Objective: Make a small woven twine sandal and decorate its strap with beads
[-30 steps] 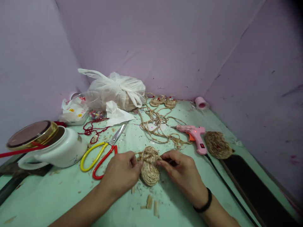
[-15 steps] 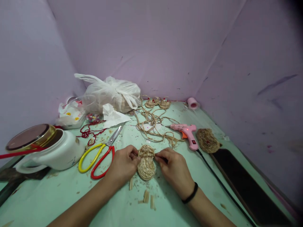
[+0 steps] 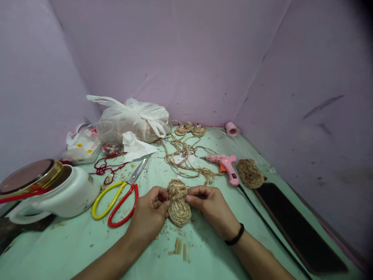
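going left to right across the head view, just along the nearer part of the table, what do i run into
white pot → scissors → left hand → woven straw piece → right hand → dark flat slab

Closed in across the upper middle of the frame by a pale purple back wall (image 3: 169,50), down the left by a greyer left wall (image 3: 26,85), and down the right by a similar right wall (image 3: 314,155). Smeared at right with a dark streak (image 3: 323,107). Filled across the lower half by a pale green table (image 3: 163,268). Lit softly and dimly, blackened at the upper right corner.
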